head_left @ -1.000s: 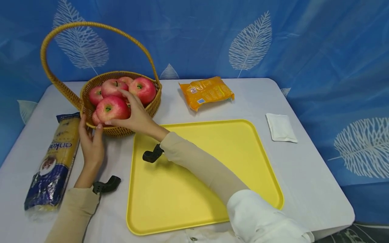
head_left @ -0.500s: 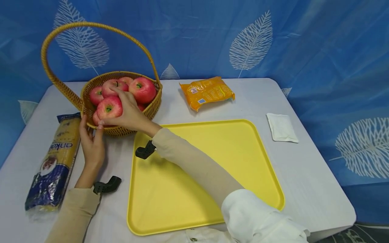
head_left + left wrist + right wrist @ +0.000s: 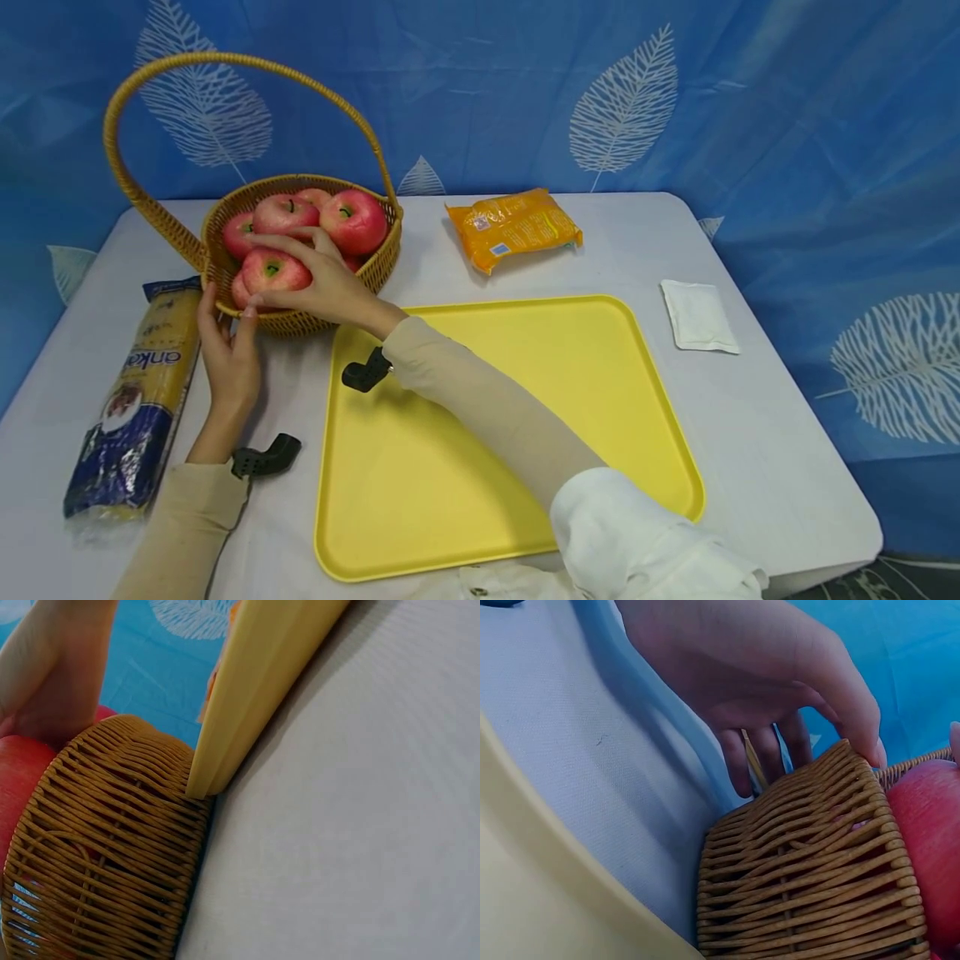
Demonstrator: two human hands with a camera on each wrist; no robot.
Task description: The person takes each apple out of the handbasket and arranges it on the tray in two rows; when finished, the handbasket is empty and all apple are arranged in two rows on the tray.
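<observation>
Head view: the front apple (image 3: 272, 273) is held between the thumb and curled fingers of the right hand (image 3: 333, 287), inside the wicker basket (image 3: 300, 326); its stem end is left showing. More apples (image 3: 352, 222) are heaped behind and beside it. The basket's near-left wall is touched by the left hand (image 3: 231, 367), whose thumb and fingers are spread apart. The yellow tray (image 3: 420, 483) is crossed by the right sleeve (image 3: 495, 396).
</observation>
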